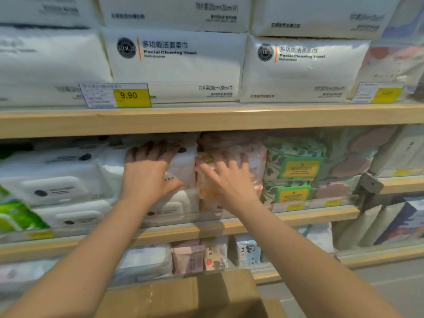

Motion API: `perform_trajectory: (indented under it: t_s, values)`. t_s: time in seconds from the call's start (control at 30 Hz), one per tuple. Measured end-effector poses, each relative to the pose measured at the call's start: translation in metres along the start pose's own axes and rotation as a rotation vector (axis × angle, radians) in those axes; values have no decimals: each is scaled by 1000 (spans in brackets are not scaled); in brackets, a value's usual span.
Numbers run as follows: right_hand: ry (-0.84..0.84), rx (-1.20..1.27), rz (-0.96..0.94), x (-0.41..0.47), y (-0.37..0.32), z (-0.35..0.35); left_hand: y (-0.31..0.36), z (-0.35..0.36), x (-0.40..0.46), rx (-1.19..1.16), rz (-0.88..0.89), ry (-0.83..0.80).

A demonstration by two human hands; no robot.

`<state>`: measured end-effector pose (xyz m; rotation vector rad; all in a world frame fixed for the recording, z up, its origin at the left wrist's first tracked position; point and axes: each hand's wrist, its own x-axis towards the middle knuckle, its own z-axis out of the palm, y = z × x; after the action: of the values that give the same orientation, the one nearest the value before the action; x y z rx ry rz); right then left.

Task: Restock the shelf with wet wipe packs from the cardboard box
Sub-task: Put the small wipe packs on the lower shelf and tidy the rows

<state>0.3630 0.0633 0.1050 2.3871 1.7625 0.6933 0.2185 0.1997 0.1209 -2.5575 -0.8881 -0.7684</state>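
Both my hands reach into the middle shelf (pixel 298 218). My left hand (pixel 146 171) lies spread on a white wet wipe pack (pixel 183 166), fingers over its top and thumb against its front. My right hand (pixel 227 177) presses with straight fingers on a pink and yellow wet wipe pack (pixel 257 157) just to the right. More white packs with lids (pixel 52 187) are stacked at the left of that shelf. The cardboard box (pixel 183 297) stands below, at the bottom of the view, its flaps showing and its inside hidden.
Large white facial towel packs (pixel 176 65) fill the upper shelf, with a 9.90 price tag (pixel 115 95). Green floral packs (pixel 293 168) stand right of my right hand. The lowest shelf holds small pink and panda packs (pixel 213 253). A green pack (pixel 16 214) sits far left.
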Motion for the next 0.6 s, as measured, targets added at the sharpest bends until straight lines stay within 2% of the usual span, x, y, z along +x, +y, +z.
perform_trajectory:
  t_s: [0.27,0.37,0.47,0.57,0.6]
  values:
    - [-19,31,261,25,-19,-3,-3,7,-6,58,-16,-21]
    - [44,60,348,40,-30,7,-3,7,-7,50,1,-1]
    - [102,92,244,38,-18,13,-2,5,-7,59,-9,-31]
    - [0,150,100,16,32,14,15,-3,-3,40,-13,-97]
    - [10,134,92,10,51,16,26,-6,0,17,11,-132]
